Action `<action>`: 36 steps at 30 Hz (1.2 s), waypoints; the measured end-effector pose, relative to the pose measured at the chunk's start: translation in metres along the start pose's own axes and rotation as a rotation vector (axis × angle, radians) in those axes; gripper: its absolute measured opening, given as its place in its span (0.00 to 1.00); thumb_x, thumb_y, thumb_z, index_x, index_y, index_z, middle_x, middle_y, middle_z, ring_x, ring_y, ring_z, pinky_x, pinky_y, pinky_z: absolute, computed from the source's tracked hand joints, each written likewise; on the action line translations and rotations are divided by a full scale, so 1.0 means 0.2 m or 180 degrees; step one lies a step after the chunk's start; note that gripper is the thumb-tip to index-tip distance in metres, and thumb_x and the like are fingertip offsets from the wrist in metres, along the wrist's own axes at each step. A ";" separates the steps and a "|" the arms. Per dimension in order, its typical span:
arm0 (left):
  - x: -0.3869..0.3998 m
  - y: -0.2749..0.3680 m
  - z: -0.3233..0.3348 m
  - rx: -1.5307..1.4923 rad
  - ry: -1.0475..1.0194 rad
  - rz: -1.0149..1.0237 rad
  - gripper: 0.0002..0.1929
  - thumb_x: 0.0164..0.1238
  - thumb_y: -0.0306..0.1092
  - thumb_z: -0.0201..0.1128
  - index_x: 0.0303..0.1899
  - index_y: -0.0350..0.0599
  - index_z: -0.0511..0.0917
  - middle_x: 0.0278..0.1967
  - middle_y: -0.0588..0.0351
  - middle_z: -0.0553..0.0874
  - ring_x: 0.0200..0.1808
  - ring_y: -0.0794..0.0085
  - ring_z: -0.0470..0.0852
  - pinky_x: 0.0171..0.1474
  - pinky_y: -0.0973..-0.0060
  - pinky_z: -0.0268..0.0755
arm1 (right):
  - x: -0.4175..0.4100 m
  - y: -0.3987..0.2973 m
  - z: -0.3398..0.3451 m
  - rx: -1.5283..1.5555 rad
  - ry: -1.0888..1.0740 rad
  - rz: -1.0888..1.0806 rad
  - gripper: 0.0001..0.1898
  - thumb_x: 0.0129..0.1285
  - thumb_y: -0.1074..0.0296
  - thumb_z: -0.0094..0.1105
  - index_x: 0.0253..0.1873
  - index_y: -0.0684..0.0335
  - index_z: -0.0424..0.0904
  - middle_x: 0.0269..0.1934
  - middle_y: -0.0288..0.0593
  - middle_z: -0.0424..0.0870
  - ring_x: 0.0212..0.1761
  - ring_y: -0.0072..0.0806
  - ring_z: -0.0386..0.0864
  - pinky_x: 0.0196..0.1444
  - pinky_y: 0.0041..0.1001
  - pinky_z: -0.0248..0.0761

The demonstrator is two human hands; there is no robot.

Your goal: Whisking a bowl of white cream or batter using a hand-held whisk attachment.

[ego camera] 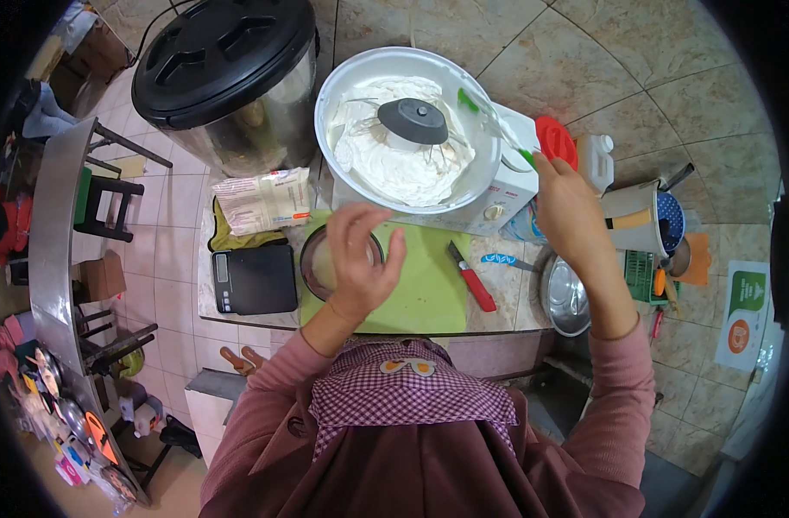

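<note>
A white mixer bowl point(328, 149) holds whipped white cream point(394, 175), with wire whisks and a dark grey cap point(412, 120) at its centre. It sits on a white Bosch stand mixer point(478, 217). My right hand point(566, 207) grips a spatula point(506, 133) with a clear shaft and green ends, its far end over the bowl's right side. Fingers apart, my left hand point(367, 265) hovers near the bowl's front rim and partly hides a round dark-rimmed dish point(310, 275). That dish rests on a green cutting board point(427, 285).
Left of the board are a black kitchen scale point(258, 278), a printed packet point(262, 201) and a large black-lidded bin point(226, 97). To the right lie a red-handled knife point(475, 285), a blue-handled knife point(501, 259), a metal bowl point(563, 301) and a pot point(631, 220).
</note>
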State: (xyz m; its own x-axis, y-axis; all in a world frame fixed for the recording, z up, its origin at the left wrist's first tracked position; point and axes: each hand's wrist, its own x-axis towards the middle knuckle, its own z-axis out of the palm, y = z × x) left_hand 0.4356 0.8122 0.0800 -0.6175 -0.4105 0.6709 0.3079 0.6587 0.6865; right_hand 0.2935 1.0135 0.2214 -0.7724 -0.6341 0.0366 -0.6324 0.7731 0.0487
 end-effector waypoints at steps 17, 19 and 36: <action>-0.26 0.11 0.43 -0.0460 -0.1572 -0.0349 0.12 0.63 0.33 0.65 0.46 0.42 0.78 0.39 0.51 0.81 0.40 0.58 0.82 0.42 0.64 0.75 | -0.15 -0.10 0.07 -0.1028 -0.0142 -0.0417 0.09 0.55 0.74 0.59 0.40 0.70 0.80 0.39 0.47 0.78 0.37 0.36 0.84 0.33 0.28 0.81; -0.27 0.11 0.55 -0.0304 -0.1616 -0.0386 0.12 0.64 0.35 0.64 0.46 0.42 0.78 0.39 0.51 0.82 0.40 0.58 0.82 0.40 0.63 0.76 | -0.20 -0.08 -0.02 -0.0788 -0.0089 -0.0534 0.11 0.55 0.76 0.58 0.44 0.70 0.78 0.40 0.48 0.79 0.38 0.37 0.84 0.34 0.30 0.81; -0.29 0.11 1.15 0.1222 -0.1917 0.0296 0.02 0.59 0.26 0.58 0.33 0.43 0.76 0.25 0.51 0.85 0.24 0.60 0.87 0.24 0.68 0.78 | -0.42 0.12 -0.06 0.1966 0.0685 0.0440 0.17 0.61 0.81 0.51 0.55 0.74 0.77 0.34 0.53 0.76 0.31 0.40 0.75 0.38 0.30 0.69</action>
State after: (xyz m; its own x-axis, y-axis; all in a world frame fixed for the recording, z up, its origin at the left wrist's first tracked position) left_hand 0.3121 0.9948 -0.0089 -0.9271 0.0042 0.3748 0.1708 0.8948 0.4126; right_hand 0.3441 1.0841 0.2313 -0.8603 -0.4678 0.2027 -0.4954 0.6732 -0.5489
